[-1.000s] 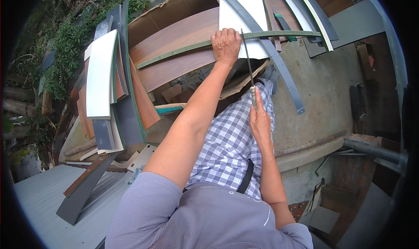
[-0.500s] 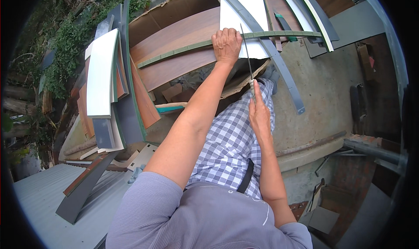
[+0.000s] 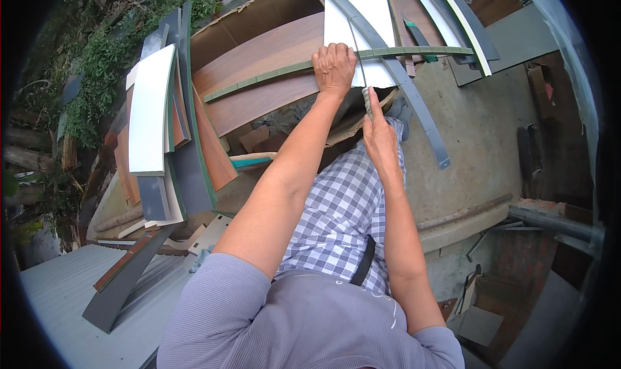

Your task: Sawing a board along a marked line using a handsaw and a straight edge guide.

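Observation:
A long, narrow green strip [image 3: 259,79] with evenly spaced cross lines lies across brown wood-grain boards [image 3: 259,51] and a white board [image 3: 339,29]. My left hand [image 3: 334,69] is closed over the strip, pressing it from above. Just right of that hand, a thin saw [image 3: 360,57] crosses the strip, its dark blade pointing away from me. My right hand [image 3: 380,139] is wrapped round the saw's light, ridged handle, with the index finger stretched along it. The blade's teeth are too small to make out.
Beneath the boards is an open cardboard box [image 3: 259,14]. A grey metal bar [image 3: 424,120] slants down on the right. Offcut panels, including a white one [image 3: 150,120], are stacked at left. Corrugated sheeting [image 3: 71,298] lies lower left; concrete floor [image 3: 479,149] stretches right.
My right hand has pushed the saw forward, away from me, so the handle is nearer the strip. My left hand stays in nearly the same place on the strip.

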Action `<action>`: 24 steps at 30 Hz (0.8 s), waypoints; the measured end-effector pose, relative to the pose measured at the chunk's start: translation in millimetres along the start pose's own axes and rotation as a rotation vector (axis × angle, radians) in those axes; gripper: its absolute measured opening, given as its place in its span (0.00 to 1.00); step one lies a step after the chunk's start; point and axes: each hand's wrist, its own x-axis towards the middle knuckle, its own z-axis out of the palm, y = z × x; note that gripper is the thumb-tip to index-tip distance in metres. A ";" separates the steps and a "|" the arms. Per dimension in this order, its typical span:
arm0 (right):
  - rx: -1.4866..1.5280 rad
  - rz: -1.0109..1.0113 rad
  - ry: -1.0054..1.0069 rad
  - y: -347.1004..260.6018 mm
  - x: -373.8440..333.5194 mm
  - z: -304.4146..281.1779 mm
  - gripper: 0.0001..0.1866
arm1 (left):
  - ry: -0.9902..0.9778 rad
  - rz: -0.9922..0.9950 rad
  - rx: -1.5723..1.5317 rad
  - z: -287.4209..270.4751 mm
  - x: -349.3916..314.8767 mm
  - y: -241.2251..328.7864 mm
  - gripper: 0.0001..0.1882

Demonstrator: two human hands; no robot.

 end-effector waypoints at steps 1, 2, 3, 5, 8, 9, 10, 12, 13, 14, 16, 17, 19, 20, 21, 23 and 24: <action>0.003 0.044 -0.030 -2.2 -6.9 -1.4 0.33 | -0.015 -0.009 -0.004 -0.5 -0.7 -0.9 0.08; 0.002 0.045 -0.034 -0.5 -16.6 -1.4 0.33 | -0.016 -0.012 -0.003 -0.6 -0.6 -1.1 0.08; 0.025 0.050 -0.033 2.4 -28.8 -2.0 0.33 | -0.004 -0.008 -0.011 0.0 0.2 -0.8 0.08; 0.048 0.055 -0.037 10.1 -48.9 -1.3 0.34 | 0.006 -0.007 -0.015 -0.7 0.9 -0.6 0.07; 0.062 0.052 -0.030 18.3 -60.5 -0.7 0.34 | -0.007 -0.016 -0.011 0.3 1.0 -0.7 0.07; 0.056 0.057 -0.039 18.4 -59.1 -1.6 0.33 | -0.005 -0.015 -0.005 0.4 1.0 -1.9 0.07; 0.048 0.064 -0.045 15.6 -57.1 -4.7 0.33 | -0.003 -0.014 -0.002 0.8 0.8 -1.3 0.07; 0.025 0.056 -0.043 6.8 -41.7 -9.2 0.33 | -0.001 -0.011 -0.001 0.2 0.6 -3.0 0.07; 0.002 0.049 -0.039 2.6 -31.9 -11.0 0.33 | 0.001 -0.006 0.000 0.1 0.9 -1.2 0.07; 0.004 0.048 -0.036 1.8 -21.1 -8.4 0.33 | 0.003 -0.003 0.000 0.3 0.8 -0.8 0.07; -0.007 0.002 0.010 0.1 -3.1 -2.6 0.33 | 0.006 -0.003 -0.004 0.2 0.8 -0.3 0.07; -0.006 0.001 0.011 -1.4 -0.5 -0.9 0.33 | 0.007 -0.001 -0.004 0.2 1.0 0.1 0.07; 0.018 0.022 0.009 -4.5 1.7 2.0 0.33 | 0.000 -0.010 -0.009 -0.5 -0.7 0.7 0.06; 0.019 0.022 0.005 -5.0 -0.8 1.5 0.33 | -0.002 -0.012 -0.007 -0.7 -0.8 0.2 0.06; 0.010 0.056 -0.025 -5.0 -7.0 -0.1 0.34 | 0.001 -0.009 -0.002 -0.3 -0.4 -0.2 0.06; 0.000 0.091 -0.060 -2.0 -24.8 -0.3 0.34 | 0.002 -0.011 0.005 -0.8 0.2 -0.8 0.06; 0.027 0.090 -0.060 2.3 -36.8 0.2 0.34 | 0.002 -0.014 -0.002 -0.7 0.7 -0.8 0.06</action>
